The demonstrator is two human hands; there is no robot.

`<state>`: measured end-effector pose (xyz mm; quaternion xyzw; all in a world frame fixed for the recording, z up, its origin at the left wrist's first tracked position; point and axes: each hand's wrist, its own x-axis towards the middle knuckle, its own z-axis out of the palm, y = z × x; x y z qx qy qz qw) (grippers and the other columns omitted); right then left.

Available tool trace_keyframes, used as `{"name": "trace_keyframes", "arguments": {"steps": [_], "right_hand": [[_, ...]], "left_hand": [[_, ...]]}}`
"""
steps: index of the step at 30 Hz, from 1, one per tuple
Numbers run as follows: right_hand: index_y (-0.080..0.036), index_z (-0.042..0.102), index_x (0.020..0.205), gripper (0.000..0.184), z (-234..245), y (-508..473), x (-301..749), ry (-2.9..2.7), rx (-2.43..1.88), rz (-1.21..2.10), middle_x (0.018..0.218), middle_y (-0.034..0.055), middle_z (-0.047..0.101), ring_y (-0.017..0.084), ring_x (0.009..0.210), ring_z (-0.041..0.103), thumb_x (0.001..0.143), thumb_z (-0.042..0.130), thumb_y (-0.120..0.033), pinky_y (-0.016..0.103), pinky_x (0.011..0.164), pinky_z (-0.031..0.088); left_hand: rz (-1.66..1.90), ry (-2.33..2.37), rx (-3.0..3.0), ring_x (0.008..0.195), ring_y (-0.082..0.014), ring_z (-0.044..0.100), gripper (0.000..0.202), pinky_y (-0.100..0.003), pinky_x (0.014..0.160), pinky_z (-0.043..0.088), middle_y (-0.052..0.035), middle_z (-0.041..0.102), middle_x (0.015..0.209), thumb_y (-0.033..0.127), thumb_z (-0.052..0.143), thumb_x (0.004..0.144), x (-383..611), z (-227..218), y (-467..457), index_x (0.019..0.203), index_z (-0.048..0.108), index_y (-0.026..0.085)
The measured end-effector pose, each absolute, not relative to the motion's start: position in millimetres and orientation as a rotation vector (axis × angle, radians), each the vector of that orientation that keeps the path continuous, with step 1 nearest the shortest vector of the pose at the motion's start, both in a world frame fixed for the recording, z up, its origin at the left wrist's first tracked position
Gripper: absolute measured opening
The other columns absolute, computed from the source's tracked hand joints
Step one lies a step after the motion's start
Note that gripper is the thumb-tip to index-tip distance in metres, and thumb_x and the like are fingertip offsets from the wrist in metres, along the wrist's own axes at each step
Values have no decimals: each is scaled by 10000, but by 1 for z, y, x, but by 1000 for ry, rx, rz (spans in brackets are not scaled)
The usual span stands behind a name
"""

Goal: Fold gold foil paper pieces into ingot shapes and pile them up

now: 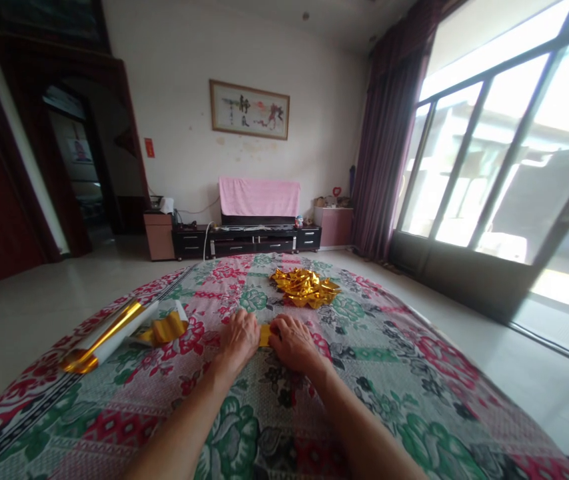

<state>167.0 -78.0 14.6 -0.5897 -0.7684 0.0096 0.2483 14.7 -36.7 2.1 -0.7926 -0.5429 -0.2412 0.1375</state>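
On floral cloth (364, 360), near middle of spread: small gold foil piece (264, 335), lying flat, pinched between both hands. Left hand (240, 339) palm down over left edge of piece, fingers curled onto it; right hand (294, 343) palm down over right edge, fingers likewise curled and pressing. Only narrow strip of gold visible in gap between two sets of knuckles; remainder hidden beneath fingers. Fingertips themselves out of sight under hands, so exact grip on foil impossible to tell beyond contact at both ends. Forearms bare, running in from bottom edge, meeting at piece.

Just beyond hands, farther up cloth and apart from them: heap of folded gold foil shapes (305, 287), crumpled and shiny. Well to left, near cloth's edge: roll of gold foil (109, 335) with white backing, lying on its side, one loose curled gold strip (167, 328) beside its near end.

Behind cloth, against far wall: low dark cabinet (249, 241) with pink towel (259, 197) draped over something on top. Framed calligraphy (249, 109) above on wall. Purple curtain (387, 153) at right, beside large glass doors (504, 167). Dark wooden doorway (72, 160) at left.
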Motion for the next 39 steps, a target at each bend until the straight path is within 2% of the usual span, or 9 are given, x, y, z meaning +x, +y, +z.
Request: {"name": "trace_keyframes", "arguments": {"steps": [7,14,29,39], "right_hand": [[-227,535,1006,206,12,-74,173,-2190,-1580,54,1128,39,511,174,1009,447,851,408,-272,300,867,291],[-234,530,1040,230,10,-74,171,-2175,-1578,27,1144,44,508,183,1017,447,876,388,-311,316,876,288],[-229,530,1014,207,14,-75,172,-2186,-1595,49,1104,40,509,171,1003,441,855,398,-250,299,854,287],[-248,524,1015,213,14,-72,175,-2217,-1606,91,1114,30,504,181,1022,434,847,397,-279,302,846,288]], "left_hand": [[-684,-1576,-2314,829,-221,530,172,-336,772,385,-107,574,841,217,410,827,15,6,-40,792,565,153],[-786,-1622,-2383,821,-230,517,254,-351,776,395,-91,550,811,423,517,756,16,9,-44,735,532,171],[-740,-1643,-2608,879,-213,485,360,-335,807,393,-57,502,884,522,558,686,0,13,-39,800,531,182],[-732,-1595,-2903,943,-195,489,283,-308,865,390,-30,499,981,398,614,641,-21,16,-25,855,578,217]]}}
